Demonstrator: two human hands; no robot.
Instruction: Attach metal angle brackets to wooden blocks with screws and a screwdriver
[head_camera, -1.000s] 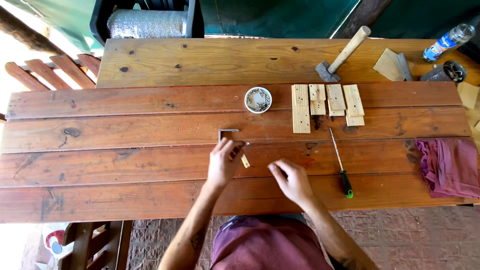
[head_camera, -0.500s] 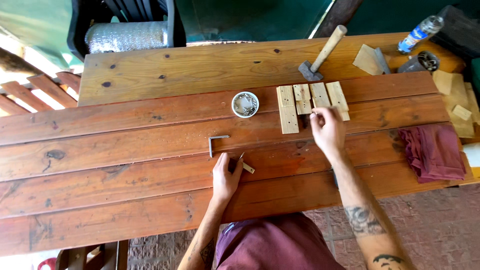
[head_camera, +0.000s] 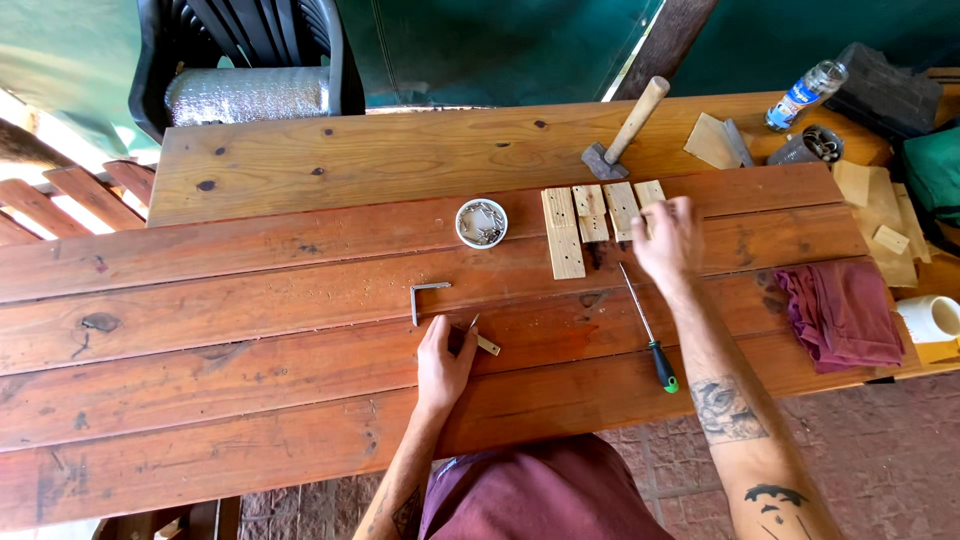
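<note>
On the far half of the worktop (head_camera: 300, 400), our right hand (head_camera: 668, 238) reaches over a row of four small wooden blocks (head_camera: 598, 215), its fingers curled at the rightmost block; we cannot tell whether they have closed on it. The blocks lie side by side, the leftmost one longer than the rest. Our left hand (head_camera: 443, 362) rests flat on the planks nearer to us, fingers loosely together, with its fingertips touching a small wood sliver (head_camera: 486, 344) and a thin nail-like pin beside it. Just beyond that hand lies a bent metal bracket (head_camera: 425, 297).

Between our two hands, a screwdriver (head_camera: 645, 330) with a dark and green handle lies on the boards, its tip pointing toward the blocks. Left of the blocks sits a small round white dish (head_camera: 481, 222) holding metal bits. Behind the blocks a hammer (head_camera: 625, 130) with a wooden handle lies on the farthest plank.

At the right edge we see a crumpled maroon cloth (head_camera: 842, 315), wood offcuts (head_camera: 875, 205), a plastic bottle (head_camera: 802, 97) and a white cup (head_camera: 930, 318). We are working on wide reddish-brown knotted planks in bright daylight. Beyond them stands a dark plastic chair (head_camera: 250, 50) with a silvery roll on it, before a green tarp (head_camera: 480, 40); brick paving shows underfoot.
</note>
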